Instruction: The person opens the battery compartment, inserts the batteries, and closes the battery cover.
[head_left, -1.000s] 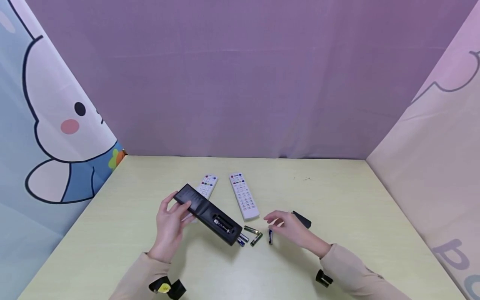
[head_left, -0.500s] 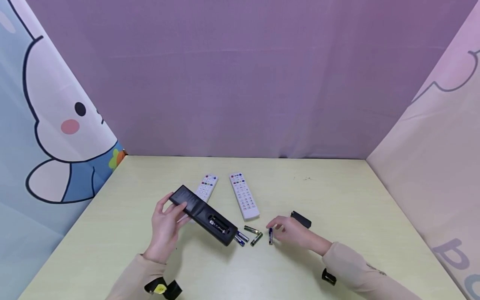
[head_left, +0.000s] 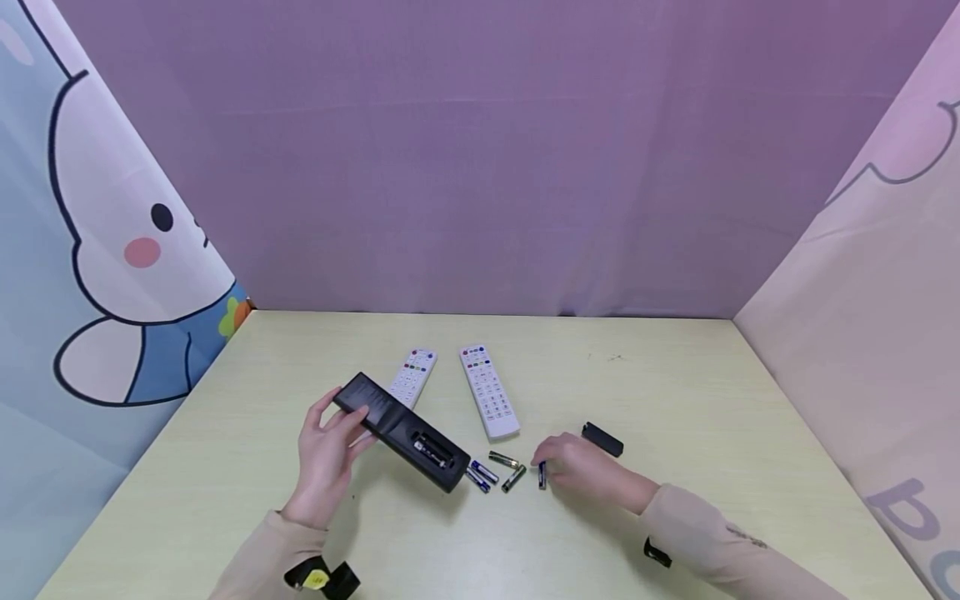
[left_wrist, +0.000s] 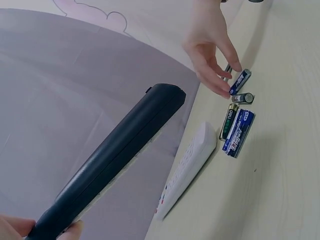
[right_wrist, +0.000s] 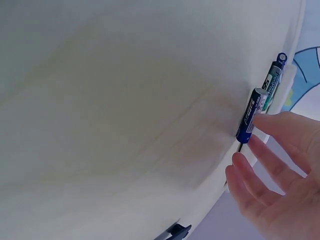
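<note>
My left hand (head_left: 324, 467) grips the far end of a black remote control (head_left: 405, 433), back side up, its battery compartment uncovered with one battery (head_left: 431, 452) inside. The remote is held tilted above the table. At the right, my right hand (head_left: 581, 468) pinches a blue battery (right_wrist: 251, 116) between thumb and fingertips, low at the tabletop. In the head view its upper end is hidden by the fingers. Between the hands lie two more blue batteries (head_left: 482, 476), side by side, and two black-and-gold batteries (head_left: 508, 470).
Two white remotes lie behind: one (head_left: 489, 392) in the middle, the other (head_left: 413, 375) partly covered by the black remote. A black battery cover (head_left: 602, 439) sits just beyond my right hand. Printed curtains (head_left: 465, 167) enclose the table (head_left: 660, 375).
My left hand has drawn the black remote slightly left, uncovering more of the two blue batteries. My right hand's fingers have come down onto the single blue battery.
</note>
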